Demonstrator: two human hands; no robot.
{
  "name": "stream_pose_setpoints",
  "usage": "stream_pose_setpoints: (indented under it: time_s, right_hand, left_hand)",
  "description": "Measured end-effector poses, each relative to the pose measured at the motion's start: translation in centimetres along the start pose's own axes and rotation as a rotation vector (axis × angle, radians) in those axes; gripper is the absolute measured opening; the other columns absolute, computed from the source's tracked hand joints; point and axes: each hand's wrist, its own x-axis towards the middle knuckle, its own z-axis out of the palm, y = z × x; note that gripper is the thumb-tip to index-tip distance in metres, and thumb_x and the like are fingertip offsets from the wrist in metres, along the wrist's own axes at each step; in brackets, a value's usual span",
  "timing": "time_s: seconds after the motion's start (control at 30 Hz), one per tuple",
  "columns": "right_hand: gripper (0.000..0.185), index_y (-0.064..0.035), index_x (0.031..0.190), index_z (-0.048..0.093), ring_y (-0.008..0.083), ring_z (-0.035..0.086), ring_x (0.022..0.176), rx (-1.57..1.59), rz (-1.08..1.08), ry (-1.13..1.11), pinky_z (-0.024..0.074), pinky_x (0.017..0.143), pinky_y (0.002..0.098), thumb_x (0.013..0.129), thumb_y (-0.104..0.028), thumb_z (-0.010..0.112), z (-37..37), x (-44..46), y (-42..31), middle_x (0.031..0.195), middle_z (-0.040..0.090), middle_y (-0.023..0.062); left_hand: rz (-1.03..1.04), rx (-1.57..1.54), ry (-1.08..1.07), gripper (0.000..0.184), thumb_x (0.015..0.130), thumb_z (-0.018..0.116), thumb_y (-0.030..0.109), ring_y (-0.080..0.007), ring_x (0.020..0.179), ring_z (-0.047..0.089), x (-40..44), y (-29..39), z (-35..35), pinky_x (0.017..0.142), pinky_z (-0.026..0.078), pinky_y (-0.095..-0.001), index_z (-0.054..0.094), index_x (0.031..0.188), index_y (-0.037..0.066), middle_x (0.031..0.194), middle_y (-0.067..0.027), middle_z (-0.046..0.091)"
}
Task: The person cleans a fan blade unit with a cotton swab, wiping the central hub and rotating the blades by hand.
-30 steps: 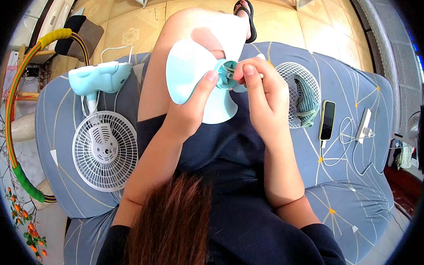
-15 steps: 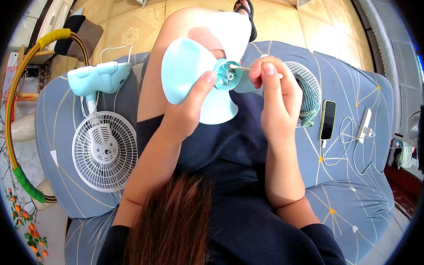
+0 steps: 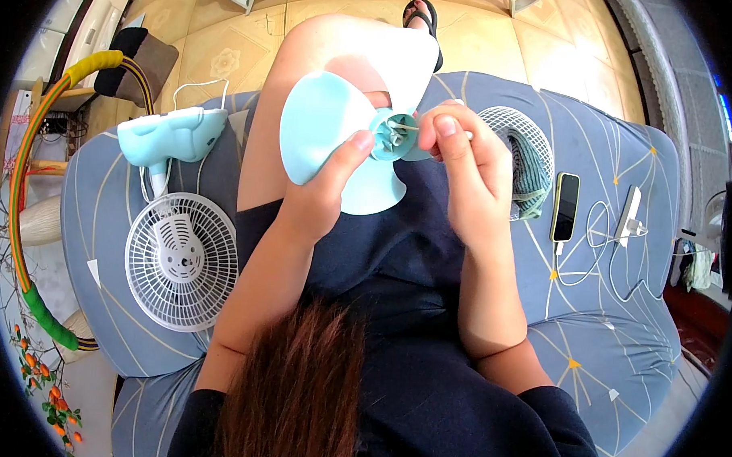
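Observation:
A light blue fan blade (image 3: 325, 126) is held over my lap, its hollow ribbed hub facing up. My left hand (image 3: 329, 179) grips it, thumb on the hub's rim. Between the closed fingers of my right hand (image 3: 469, 155) is a cotton swab (image 3: 407, 128), its tip inside the hub and hidden there. To my left lies the fan's light blue base (image 3: 172, 133), joined to a round white rear grille (image 3: 182, 262). Past my right hand is another white grille (image 3: 503, 116), with a grey-green striped cloth (image 3: 529, 174) in it.
A phone (image 3: 566, 205) on a charging cable and a white power strip (image 3: 628, 213) lie on the sofa (image 3: 614, 293) to my right. A taped hoop (image 3: 20, 208) stands at the left edge. A grey-brown stool (image 3: 146, 68) is beyond the base.
My right hand has shifted slightly left and down, and the swab's tip has gone deeper into the hub. My left hand still holds the blade nearly in place.

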Motion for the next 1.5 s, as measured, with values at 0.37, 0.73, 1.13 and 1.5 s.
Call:
stream_pose_setpoints:
  time_s: [0.37, 0.73, 1.13, 1.5]
  right_hand:
    - [0.025, 0.0004, 0.087, 0.058, 0.0096, 0.055, 0.074, 0.111, -0.042, 0.108, 0.0446, 0.068, 0.0237, 0.104, -0.015, 0.047, 0.1, -0.2, 0.1, 0.084, 0.061, 0.0038]
    - [0.013, -0.0018, 0.086, 0.058, 0.0257, 0.058, 0.064, -0.398, -0.192, 0.033, 0.0478, 0.063, 0.0342, 0.097, -0.005, 0.051, 0.7, 0.2, -0.3, 0.077, 0.055, 0.0114]
    - [0.015, -0.0002, 0.086, 0.057, 0.0209, 0.052, 0.068, -0.404, -0.255, 0.032, 0.0434, 0.066, 0.0299, 0.098, -0.004, 0.049, 1.1, 0.3, 0.2, 0.076, 0.055, 0.0079]
    - [0.019, -0.0002, 0.086, 0.058, 0.0193, 0.056, 0.063, -0.174, -0.158, 0.044, 0.0453, 0.061, 0.0298, 0.099, -0.008, 0.048, 0.0, 0.0, 0.2, 0.079, 0.059, 0.0092]
  left_hand:
    - [-0.038, -0.199, -0.014, 0.039, 0.094, 0.050, 0.011, -0.0234, 0.115, 0.061, 0.5, -0.4, 0.0, 0.102, 0.045, -0.0344, 0.052, 0.130, -0.005, 0.119, -0.0172, 0.065]
    - [0.108, -0.051, 0.034, 0.034, 0.094, 0.054, 0.006, -0.0188, 0.111, 0.060, 0.4, -0.5, 0.1, 0.096, 0.046, -0.0314, 0.053, 0.127, -0.003, 0.119, -0.0121, 0.063]
    - [0.120, -0.023, 0.039, 0.035, 0.095, 0.052, 0.008, -0.0193, 0.114, 0.058, 0.4, -0.7, 0.1, 0.099, 0.045, -0.0330, 0.053, 0.128, -0.005, 0.121, -0.0126, 0.062]
    - [-0.099, -0.226, 0.009, 0.039, 0.094, 0.049, 0.011, -0.0262, 0.110, 0.064, 0.8, 0.0, 0.0, 0.099, 0.049, -0.0362, 0.054, 0.128, -0.008, 0.118, -0.0195, 0.066]
